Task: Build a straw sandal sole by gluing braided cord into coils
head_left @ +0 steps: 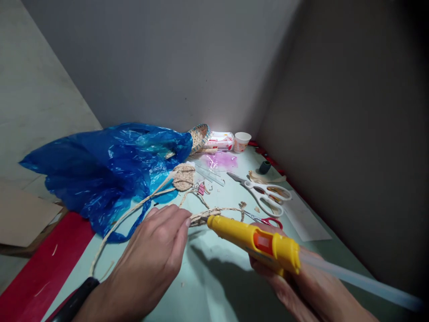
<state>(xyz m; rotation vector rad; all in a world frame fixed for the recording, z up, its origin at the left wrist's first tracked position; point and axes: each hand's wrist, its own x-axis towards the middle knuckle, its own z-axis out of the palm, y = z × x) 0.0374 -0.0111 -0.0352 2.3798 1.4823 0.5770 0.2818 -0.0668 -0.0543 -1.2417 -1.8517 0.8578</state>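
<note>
My right hand (295, 286) grips a yellow glue gun (254, 241) with a clear glue stick (362, 281) sticking out of its back. Its nozzle points left at the end of a braided straw cord (217, 212). My left hand (157, 255) pinches that cord end between its fingertips, just left of the nozzle. The cord runs across the pale green table (214, 277) to a small woven straw piece (183, 176) further back.
A blue plastic bag (107, 170) lies at the left. White-handled scissors (266, 192), small red-handled scissors (268, 220), a clear ruler (209, 174), a black spool (264, 167), a paper cup (241, 141), a packet (219, 141) and a woven basket (199, 136) sit behind. Grey walls enclose the back and right.
</note>
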